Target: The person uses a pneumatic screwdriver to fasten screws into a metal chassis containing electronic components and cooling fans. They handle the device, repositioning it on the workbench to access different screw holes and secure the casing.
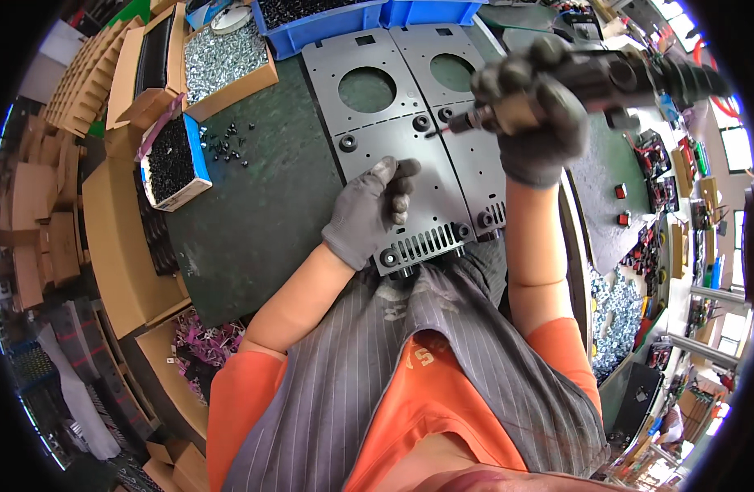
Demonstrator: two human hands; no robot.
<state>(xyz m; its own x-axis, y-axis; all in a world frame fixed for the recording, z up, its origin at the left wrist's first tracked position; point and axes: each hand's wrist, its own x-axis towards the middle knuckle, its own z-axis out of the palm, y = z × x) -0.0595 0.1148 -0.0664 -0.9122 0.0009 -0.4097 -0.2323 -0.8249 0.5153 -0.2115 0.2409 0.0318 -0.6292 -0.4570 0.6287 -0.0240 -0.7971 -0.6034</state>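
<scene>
Two dark grey sheet-metal panels lie side by side before me, the left panel [387,141] and the right panel [473,168], each with a large round cutout and a row of slots. Round black feet [348,143] sit near their corners. My right hand [539,119], in a dark glove, grips a black power screwdriver [619,80] whose bit points left, near the foot [422,123] at the left panel's upper right. My gloved left hand [362,211] hovers over or rests on the left panel, fingers curled; whatever they may hold is hidden.
Left of the panels, loose black screws [227,148] lie on the dark green table [254,238] beside a small box of black screws [173,164]. Behind stand a cardboard box of silver screws [229,66] and a blue bin [319,33]. Purple-handled parts [206,344] fill a lower box.
</scene>
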